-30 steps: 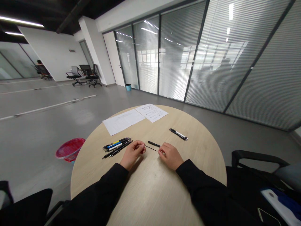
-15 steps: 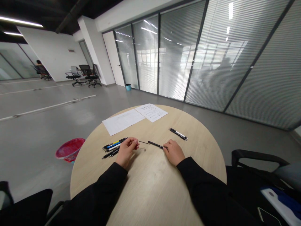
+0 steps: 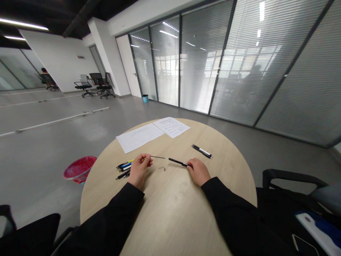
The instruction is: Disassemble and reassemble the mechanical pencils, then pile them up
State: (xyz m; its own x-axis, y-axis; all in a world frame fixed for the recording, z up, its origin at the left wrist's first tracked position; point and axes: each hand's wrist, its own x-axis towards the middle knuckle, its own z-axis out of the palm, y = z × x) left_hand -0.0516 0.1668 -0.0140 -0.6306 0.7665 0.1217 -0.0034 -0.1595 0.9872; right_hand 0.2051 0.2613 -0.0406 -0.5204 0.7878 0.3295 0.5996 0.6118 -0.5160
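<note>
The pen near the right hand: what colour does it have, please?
The pen is black, as the head view shows.

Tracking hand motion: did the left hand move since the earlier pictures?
Yes, leftward and slightly forward: the left hand now covers the right ends of the pens, closer to the white sheet.

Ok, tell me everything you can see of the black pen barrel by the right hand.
The slim, glossy black pen barrel looks like plastic and runs roughly level across the view, its far end free and pointing toward the left hand. Its near end sits in the fingertips of the right hand, with a small pale glint close to them. No clip can be made out. It lies low over the pale wood-grain round table, but whether it touches the surface cannot be told.
</note>
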